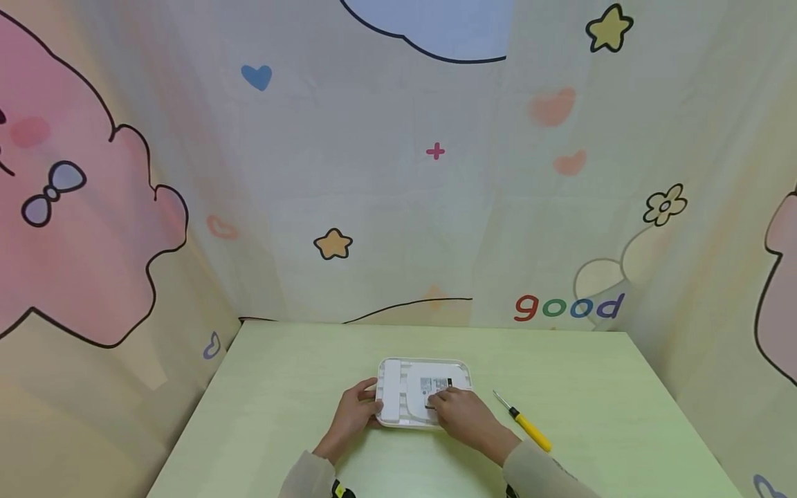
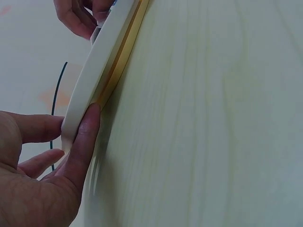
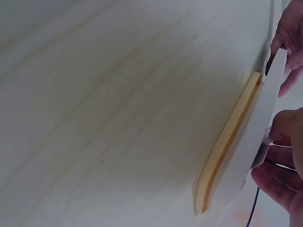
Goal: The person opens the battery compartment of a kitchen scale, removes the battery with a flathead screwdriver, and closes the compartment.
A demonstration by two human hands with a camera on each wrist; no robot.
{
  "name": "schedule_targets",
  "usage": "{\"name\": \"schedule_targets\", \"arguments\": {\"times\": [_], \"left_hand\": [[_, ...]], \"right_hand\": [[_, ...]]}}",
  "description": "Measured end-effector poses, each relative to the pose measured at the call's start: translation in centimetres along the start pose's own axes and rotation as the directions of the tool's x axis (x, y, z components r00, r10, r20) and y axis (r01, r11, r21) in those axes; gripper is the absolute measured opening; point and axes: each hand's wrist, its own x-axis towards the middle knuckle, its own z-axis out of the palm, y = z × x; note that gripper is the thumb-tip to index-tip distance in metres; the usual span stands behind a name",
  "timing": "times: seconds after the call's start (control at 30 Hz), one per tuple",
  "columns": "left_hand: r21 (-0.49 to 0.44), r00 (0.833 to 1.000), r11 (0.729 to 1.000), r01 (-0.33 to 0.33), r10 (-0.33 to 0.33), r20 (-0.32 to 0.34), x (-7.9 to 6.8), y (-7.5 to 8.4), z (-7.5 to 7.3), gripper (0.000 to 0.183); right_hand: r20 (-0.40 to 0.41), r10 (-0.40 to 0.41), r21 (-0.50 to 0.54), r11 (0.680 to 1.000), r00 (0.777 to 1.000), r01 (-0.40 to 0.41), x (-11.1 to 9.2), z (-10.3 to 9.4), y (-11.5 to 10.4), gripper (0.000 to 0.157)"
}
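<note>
A flat white device point(image 1: 391, 391) with rounded corners lies on the table, a printed label on its upturned face. Beneath its white body runs a yellow-orange layer point(image 3: 227, 146), seen edge-on in the right wrist view. My left hand point(image 1: 355, 415) grips the device's left edge, thumb on one side and fingers on the other. Over the label, my right hand point(image 1: 463, 415) has its fingers curled and pinches a small grey, dark-edged piece point(image 3: 259, 157) at the device's face. The fingers hide most of that piece, so its kind is unclear.
A screwdriver point(image 1: 529, 429) with a yellow and black handle lies on the table to the right of the device, its tip toward the back left. The pale green table point(image 1: 280, 366) meets printed cloth walls point(image 1: 373, 173) at the back and sides.
</note>
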Motion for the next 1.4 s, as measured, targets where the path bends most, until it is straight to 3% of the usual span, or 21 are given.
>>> {"name": "schedule_targets", "arguments": {"times": [0.27,0.57,0.73,1.0,1.4], "left_hand": [[-0.034,1.0,0.999,-0.011,0.011,0.002,-0.2,-0.2,0.0,0.06],[-0.025,1.0,1.0,0.0,-0.001,-0.007,-0.2,-0.1,0.1,0.06],[-0.02,1.0,1.0,0.005,-0.005,-0.009,0.0,-0.4,0.1,0.059],[-0.024,1.0,1.0,0.005,-0.005,0.005,-1.9,2.7,0.1,0.057],[-0.019,1.0,1.0,0.007,-0.007,0.0,-0.1,-0.2,0.0,0.058]], "right_hand": [[-0.028,0.058,0.093,0.994,0.998,-0.055,-0.5,0.3,0.1,0.004],[-0.121,0.075,0.123,0.991,0.99,-0.06,-1.0,1.0,0.1,0.009],[-0.131,0.099,0.129,0.988,0.986,-0.082,-1.0,1.2,0.1,0.008],[-0.118,0.109,0.11,0.989,0.987,-0.096,-0.8,0.7,0.3,0.01],[-0.202,0.11,0.086,0.992,0.973,-0.094,-0.7,0.3,0.9,0.01]]}}
